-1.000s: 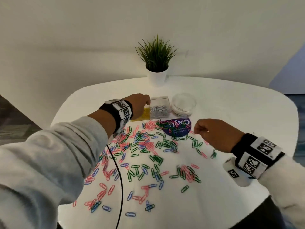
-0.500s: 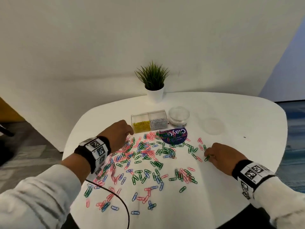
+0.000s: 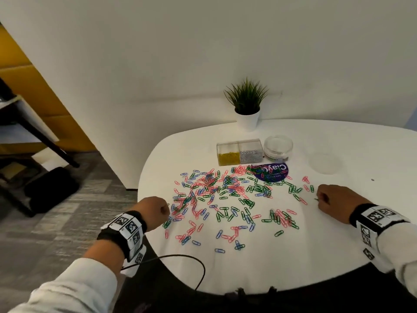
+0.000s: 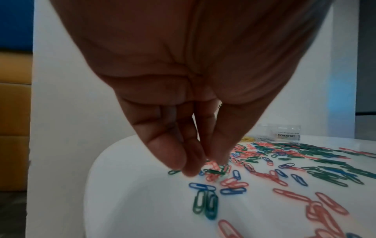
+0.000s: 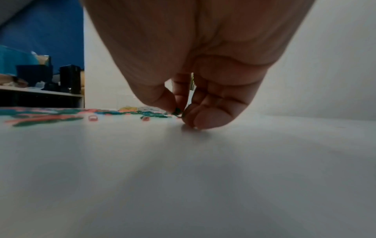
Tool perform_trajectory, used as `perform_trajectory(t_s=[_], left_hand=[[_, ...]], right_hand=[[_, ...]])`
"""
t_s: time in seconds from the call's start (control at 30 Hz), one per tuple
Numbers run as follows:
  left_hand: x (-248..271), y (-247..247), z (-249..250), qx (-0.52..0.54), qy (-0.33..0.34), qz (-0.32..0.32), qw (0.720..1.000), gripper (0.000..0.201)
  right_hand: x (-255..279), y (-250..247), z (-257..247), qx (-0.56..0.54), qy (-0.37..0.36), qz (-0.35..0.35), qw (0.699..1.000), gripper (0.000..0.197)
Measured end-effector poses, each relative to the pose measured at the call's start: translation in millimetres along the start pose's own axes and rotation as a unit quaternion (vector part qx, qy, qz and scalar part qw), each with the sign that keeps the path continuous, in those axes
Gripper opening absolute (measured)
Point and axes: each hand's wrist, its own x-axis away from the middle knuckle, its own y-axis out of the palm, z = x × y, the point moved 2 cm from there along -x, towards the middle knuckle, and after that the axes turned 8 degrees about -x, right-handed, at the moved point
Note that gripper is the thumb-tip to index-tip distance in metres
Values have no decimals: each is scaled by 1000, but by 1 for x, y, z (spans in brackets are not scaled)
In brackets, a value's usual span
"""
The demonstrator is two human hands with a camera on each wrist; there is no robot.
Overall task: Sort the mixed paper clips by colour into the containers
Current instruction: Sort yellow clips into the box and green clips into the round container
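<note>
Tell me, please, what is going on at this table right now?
A person is sorting paper clips scattered across a white table. The right hand pinches a green clip at the table surface; the left hand reaches down with its fingertips among clips at the pile's left edge. A divided clear box already holds yellow and silver clips, beside a round clear tub. Red, green and blue clips remain loose.
</note>
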Motion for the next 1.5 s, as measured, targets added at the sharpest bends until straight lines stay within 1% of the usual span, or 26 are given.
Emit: perform_trajectory(t_s=[0.07,0.13,0.17,0.23,0.37,0.4,0.43,0.47,0.5,0.57,0.6,0.63,0.67,0.7,0.8,1.0,1.07,1.13,1.2,1.27,1.3,1.33,1.37,1.4,1.43,1.5], left_hand=[[4,-2,2,-19,-1,-17,1000,15],[7,-7,3,-29,-13,-24,999,14],[7,-8,2,-37,-20,-30,999,19],[7,-6,0,-57,-32,-39,997,28],[5,11,-5,-51,-50,-36,997,37],[5,16,-6,-46,-49,-37,997,35],[4,19,-6,-35,-46,-31,998,29],[3,21,-7,-21,-42,-22,999,23],[3,22,-8,-8,-40,-16,999,18],[4,24,-8,20,-43,-15,999,16],[4,25,-10,48,-49,-15,998,15],[4,25,-11,95,-54,-13,994,13],[4,25,-12,160,-60,-11,985,14],[3,24,-14,233,-67,-11,970,16],[5,20,-19,407,-84,-9,909,21],[13,18,-12,574,-89,-3,814,17],[11,20,-13,590,-94,-20,801,20],[12,22,-12,588,-112,-43,800,17],[14,22,-8,571,-135,-62,808,21],[11,20,-5,533,-153,-53,830,28],[9,18,-6,489,-160,-36,857,27],[6,17,-8,414,-159,-13,896,22],[4,15,-11,321,-147,9,936,15],[3,14,-15,229,-132,23,964,14],[4,15,-17,159,-123,26,979,18],[6,18,-21,90,-112,16,989,25]], right_hand=[[3,-8,-1,-76,28,27,996,10],[5,-20,-2,-224,63,55,971,5],[7,-26,-3,-320,81,67,941,4],[14,-36,-4,-477,125,85,866,14],[33,-38,-9,-648,198,64,732,29],[37,-35,-9,-665,213,61,713,30],[40,-31,-10,-665,222,58,711,28],[41,-25,-11,-647,227,52,726,24],[41,-20,-13,-615,227,41,754,19],[39,-7,-21,-485,199,1,852,11],[36,2,-25,-385,162,-28,908,9],[32,10,-31,-274,118,-48,953,8],[30,17,-36,-178,75,-56,980,9],[30,22,-41,-112,43,-57,991,11],[34,33,-51,-59,0,-51,997,19],[38,36,-50,-51,-11,-53,997,8],[34,39,-46,-37,-3,-53,998,6],[33,38,-43,-26,14,-59,998,5],[34,36,-40,-15,28,-65,997,3],[34,32,-38,8,33,-70,997,4],[35,31,-38,24,29,-69,997,7],[34,30,-38,37,24,-64,997,9],[34,30,-39,42,21,-60,997,12],[34,30,-40,43,16,-55,997,15],[34,31,-41,41,13,-52,998,17],[35,32,-42,32,15,-50,998,17]])
